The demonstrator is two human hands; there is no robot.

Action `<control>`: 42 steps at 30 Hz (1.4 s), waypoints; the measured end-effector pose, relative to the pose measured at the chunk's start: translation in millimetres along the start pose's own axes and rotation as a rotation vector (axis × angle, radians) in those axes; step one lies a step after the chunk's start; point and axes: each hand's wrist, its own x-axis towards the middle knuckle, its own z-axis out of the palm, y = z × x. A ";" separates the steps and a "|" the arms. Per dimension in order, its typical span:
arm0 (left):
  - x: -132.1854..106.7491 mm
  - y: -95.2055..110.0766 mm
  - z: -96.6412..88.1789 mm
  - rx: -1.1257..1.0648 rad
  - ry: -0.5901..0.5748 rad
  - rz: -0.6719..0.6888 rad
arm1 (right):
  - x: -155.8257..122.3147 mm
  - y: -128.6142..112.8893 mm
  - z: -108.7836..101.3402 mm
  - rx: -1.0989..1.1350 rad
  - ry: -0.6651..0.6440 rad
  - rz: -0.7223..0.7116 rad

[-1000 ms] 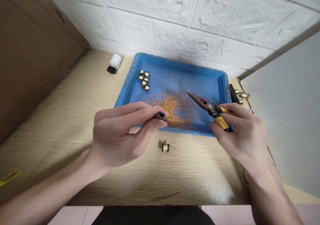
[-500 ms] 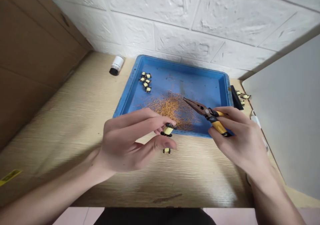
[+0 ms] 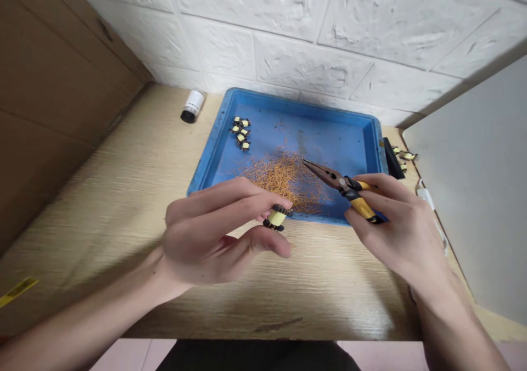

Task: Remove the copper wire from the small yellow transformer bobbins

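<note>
Between the thumb and fingers of my left hand (image 3: 222, 234) is a small transformer (image 3: 277, 217), black at both ends with yellow tape round its middle. My right hand (image 3: 397, 223) is closed round the yellow and black handles of long-nose pliers (image 3: 337, 183). The pliers' jaws point up and left, over a pile of short copper-coloured wire clippings (image 3: 284, 176) in a blue tray (image 3: 308, 103). The pliers' tips are apart from the transformer. At the tray's left side lies a group of similar transformers (image 3: 241, 133).
A white bottle with a black cap (image 3: 192, 106) lies left of the tray. More transformers (image 3: 407, 156) sit by a black object (image 3: 394, 158) to the right. A cardboard surface (image 3: 53, 85) stands at the left, a white panel (image 3: 473, 195) at the right, and a textured white wall (image 3: 288, 20) behind.
The transformer in my left hand has turned slightly. A second yellow-and-black piece, seen below my left thumb earlier, no longer shows. My right hand and the pliers have barely moved.
</note>
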 end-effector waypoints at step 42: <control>16.7 -115.2 -24.9 0.455 -0.204 -0.219 | -4.0 35.3 9.2 -0.121 -0.186 0.046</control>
